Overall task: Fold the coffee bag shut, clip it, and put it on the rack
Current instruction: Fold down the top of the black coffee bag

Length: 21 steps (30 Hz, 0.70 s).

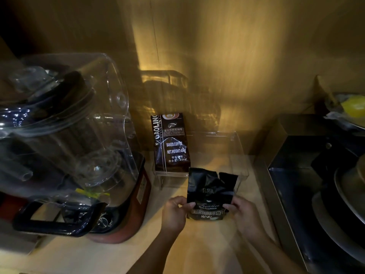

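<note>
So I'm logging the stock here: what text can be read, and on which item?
Dark upright coffee bag on the clear acrylic rack:
"GAOLIN" (cut off)
"BAKED.COFFEE"
"NET.WEIGHT:454g"
Chinese lines: too small.
Black torn-top coffee bag held in left hand and right hand:
"Treasure"
"BLUE MOUNTAIN", faint
Chinese band: blurred.

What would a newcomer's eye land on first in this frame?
Probably the black coffee bag at centre, held upright on the counter by the left hand and right hand, its torn top still open. Behind it a second coffee bag stands on a clear rack; a large blender fills the left.
</note>
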Available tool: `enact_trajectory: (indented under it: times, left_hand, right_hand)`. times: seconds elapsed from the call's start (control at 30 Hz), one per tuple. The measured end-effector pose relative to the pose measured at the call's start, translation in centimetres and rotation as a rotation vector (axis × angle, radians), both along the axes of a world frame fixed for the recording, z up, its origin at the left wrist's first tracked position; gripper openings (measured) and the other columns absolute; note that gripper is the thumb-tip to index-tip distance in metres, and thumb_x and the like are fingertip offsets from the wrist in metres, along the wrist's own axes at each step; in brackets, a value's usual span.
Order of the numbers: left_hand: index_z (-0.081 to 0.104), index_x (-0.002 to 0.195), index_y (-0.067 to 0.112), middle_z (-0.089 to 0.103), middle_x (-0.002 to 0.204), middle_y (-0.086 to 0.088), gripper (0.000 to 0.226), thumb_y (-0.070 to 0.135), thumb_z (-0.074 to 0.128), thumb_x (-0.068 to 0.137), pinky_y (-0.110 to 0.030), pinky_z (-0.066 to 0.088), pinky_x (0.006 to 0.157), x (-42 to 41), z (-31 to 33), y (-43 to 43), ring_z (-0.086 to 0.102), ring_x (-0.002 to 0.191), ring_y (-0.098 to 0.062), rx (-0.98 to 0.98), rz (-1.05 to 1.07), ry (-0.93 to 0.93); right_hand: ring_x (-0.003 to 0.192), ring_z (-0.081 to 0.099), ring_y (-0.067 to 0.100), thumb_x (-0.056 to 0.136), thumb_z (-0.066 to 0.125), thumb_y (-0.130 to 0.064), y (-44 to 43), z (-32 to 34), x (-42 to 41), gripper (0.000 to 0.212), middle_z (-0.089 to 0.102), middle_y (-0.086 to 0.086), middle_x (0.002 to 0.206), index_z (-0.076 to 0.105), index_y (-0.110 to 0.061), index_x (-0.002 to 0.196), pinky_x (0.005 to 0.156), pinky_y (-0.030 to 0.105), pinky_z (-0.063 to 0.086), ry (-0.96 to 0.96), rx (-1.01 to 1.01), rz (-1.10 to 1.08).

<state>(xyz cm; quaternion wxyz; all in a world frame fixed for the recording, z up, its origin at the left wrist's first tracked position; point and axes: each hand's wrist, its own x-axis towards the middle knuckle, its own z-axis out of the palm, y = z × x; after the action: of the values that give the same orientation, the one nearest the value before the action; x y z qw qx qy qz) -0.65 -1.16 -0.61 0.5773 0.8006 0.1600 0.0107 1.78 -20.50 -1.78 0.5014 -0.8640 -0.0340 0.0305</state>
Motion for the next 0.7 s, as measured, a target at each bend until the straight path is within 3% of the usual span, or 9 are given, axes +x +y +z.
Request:
enact_trajectory:
  times: [0.1, 0.13, 0.2, 0.27, 0.33, 0.43, 0.53, 0.6, 0.7]
  left_hand:
    - [0.064, 0.062, 0.008, 0.061, 0.071, 0.002, 0.016, 0.016, 0.072, 0.074, -0.030, 0.042, 0.067, -0.4, -0.4, 0.0, 0.056, 0.075, -0.010, 0.104, 0.038, -0.034]
    - [0.064, 0.064, 0.005, 0.063, 0.072, -0.002, 0.017, 0.017, 0.072, 0.074, -0.032, 0.043, 0.067, -0.3, -0.5, 0.2, 0.057, 0.074, -0.013, 0.101, 0.024, 0.005]
    - [0.063, 0.063, 0.001, 0.066, 0.073, -0.013, 0.020, 0.015, 0.070, 0.075, -0.034, 0.045, 0.068, -0.5, -0.4, 0.9, 0.062, 0.074, -0.023, 0.010, -0.019, 0.074]
    - [0.062, 0.064, -0.001, 0.065, 0.073, -0.010, 0.019, 0.010, 0.066, 0.079, -0.032, 0.044, 0.069, -0.5, 0.2, 1.6, 0.061, 0.073, -0.019, -0.031, -0.088, 0.094]
    - [0.062, 0.077, -0.004, 0.064, 0.079, -0.009, 0.016, 0.004, 0.053, 0.087, -0.023, 0.046, 0.070, -0.6, 0.6, 2.4, 0.061, 0.077, -0.010, -0.072, -0.129, 0.081]
    - [0.054, 0.105, -0.004, 0.061, 0.082, -0.022, 0.026, -0.013, 0.038, 0.088, -0.009, 0.050, 0.065, -0.3, 1.2, 2.8, 0.065, 0.070, -0.008, -0.228, -0.075, 0.025]
    - [0.060, 0.108, 0.003, 0.065, 0.091, -0.028, 0.038, -0.019, 0.042, 0.082, -0.032, 0.055, 0.077, 0.3, 0.9, 2.5, 0.067, 0.080, -0.022, -0.198, -0.142, -0.045]
    - [0.067, 0.100, 0.009, 0.068, 0.101, -0.023, 0.036, -0.014, 0.045, 0.084, -0.039, 0.053, 0.083, 0.4, 1.0, 2.2, 0.064, 0.093, -0.027, -0.109, -0.229, -0.056]
    - [0.069, 0.089, 0.023, 0.064, 0.102, -0.022, 0.044, -0.014, 0.045, 0.085, -0.045, 0.051, 0.086, 0.5, 0.5, 2.2, 0.061, 0.097, -0.031, -0.105, -0.241, -0.042]
  right_hand:
    - [0.078, 0.060, 0.016, 0.080, 0.062, 0.001, 0.5, -0.7, -0.2, 0.013, 0.070, 0.003, 0.085, 0.069, -0.008, 0.087, 0.076, 0.002, 0.037, -0.199, -0.106, -0.014]
    - [0.079, 0.061, 0.018, 0.081, 0.062, -0.002, 0.5, -0.9, -0.2, 0.011, 0.070, 0.006, 0.085, 0.068, -0.006, 0.088, 0.073, 0.003, 0.038, -0.174, -0.099, -0.002]
    - [0.077, 0.062, 0.020, 0.083, 0.061, -0.007, 0.6, -1.0, -0.2, 0.007, 0.070, 0.014, 0.082, 0.065, -0.001, 0.084, 0.070, 0.023, 0.046, -0.069, -0.068, 0.034]
    - [0.063, 0.054, 0.008, 0.081, 0.063, -0.007, 0.6, -0.6, 0.1, 0.016, 0.064, 0.009, 0.066, 0.058, -0.005, 0.067, 0.060, 0.033, 0.042, 0.034, -0.007, 0.041]
    - [0.051, 0.044, 0.001, 0.080, 0.065, -0.006, 0.5, -0.2, 0.3, 0.031, 0.051, -0.005, 0.053, 0.049, -0.017, 0.056, 0.054, 0.027, 0.036, 0.099, 0.122, -0.002]
    - [0.053, 0.060, -0.001, 0.084, 0.054, 0.001, 0.4, 0.4, 0.3, 0.023, 0.070, -0.008, 0.057, 0.061, -0.019, 0.076, 0.048, 0.012, 0.046, 0.165, 0.486, -0.117]
    - [0.046, 0.059, 0.004, 0.084, 0.047, 0.010, 0.6, 0.6, 0.6, 0.030, 0.068, -0.004, 0.056, 0.062, -0.014, 0.093, 0.040, 0.014, 0.045, 0.218, 0.575, -0.145]
    - [0.041, 0.056, 0.007, 0.079, 0.043, 0.019, 0.7, 0.9, 0.8, 0.037, 0.068, -0.002, 0.053, 0.066, -0.008, 0.085, 0.037, 0.014, 0.042, 0.270, 0.560, -0.095]
    - [0.041, 0.052, 0.009, 0.075, 0.042, 0.023, 0.7, 1.1, 1.2, 0.044, 0.066, -0.002, 0.047, 0.069, -0.010, 0.066, 0.036, 0.014, 0.040, 0.306, 0.528, -0.029]
